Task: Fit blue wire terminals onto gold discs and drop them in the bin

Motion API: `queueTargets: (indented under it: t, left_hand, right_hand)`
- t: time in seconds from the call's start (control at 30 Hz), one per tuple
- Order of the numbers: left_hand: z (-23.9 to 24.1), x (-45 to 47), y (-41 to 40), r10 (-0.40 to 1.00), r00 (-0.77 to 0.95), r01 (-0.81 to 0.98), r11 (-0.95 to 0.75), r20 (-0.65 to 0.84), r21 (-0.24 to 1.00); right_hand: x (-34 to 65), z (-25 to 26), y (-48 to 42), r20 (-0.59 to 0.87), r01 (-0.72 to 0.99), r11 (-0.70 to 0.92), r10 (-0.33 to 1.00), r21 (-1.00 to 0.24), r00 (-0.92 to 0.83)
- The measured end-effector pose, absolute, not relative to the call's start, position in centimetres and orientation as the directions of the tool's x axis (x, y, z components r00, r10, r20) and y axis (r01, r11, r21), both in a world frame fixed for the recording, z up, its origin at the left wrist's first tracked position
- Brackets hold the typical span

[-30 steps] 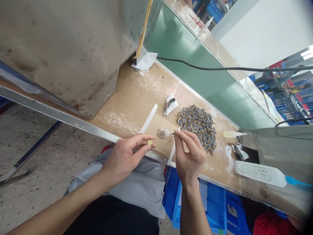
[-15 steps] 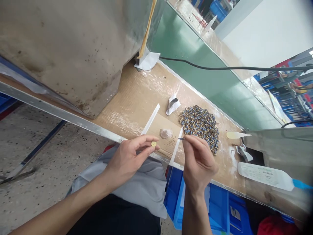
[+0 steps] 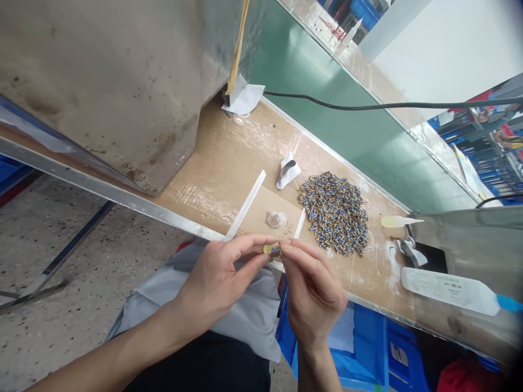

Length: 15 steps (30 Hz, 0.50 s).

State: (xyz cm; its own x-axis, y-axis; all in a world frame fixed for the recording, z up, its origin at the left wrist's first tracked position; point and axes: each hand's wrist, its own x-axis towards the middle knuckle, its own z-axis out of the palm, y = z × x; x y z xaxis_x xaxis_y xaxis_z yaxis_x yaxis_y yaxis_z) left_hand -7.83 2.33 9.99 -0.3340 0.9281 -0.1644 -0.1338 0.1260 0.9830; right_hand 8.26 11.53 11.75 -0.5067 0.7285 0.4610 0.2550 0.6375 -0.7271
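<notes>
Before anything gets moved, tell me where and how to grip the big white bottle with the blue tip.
Probably best around the middle of the white bottle, from above, across its width: it lies on its side, its long body exposed upward, while the blue tip is much narrower.

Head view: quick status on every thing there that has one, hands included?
Left hand, fingers pinching the yellow piece
Right hand, fingers pinched on a small bluish piece
Yellow piece, held, right at the bluish piece
Blue-and-gold parts, loose, heaped
White bottle, blue top fitted
Small bottle, nozzle fitted
Blue bin, open-topped
</notes>
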Motion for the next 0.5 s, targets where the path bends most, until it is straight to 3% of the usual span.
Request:
queueTargets:
  t: [0.5]
  left_hand:
    - [11.00, -7.51, 1.98, 0.916, -0.398, 0.075, 0.074, -0.038, 0.994]
  right_hand:
    - [8.46, 11.82, 11.48, 0.482, 0.222, 0.669, 0.690, -0.709, -0.540]
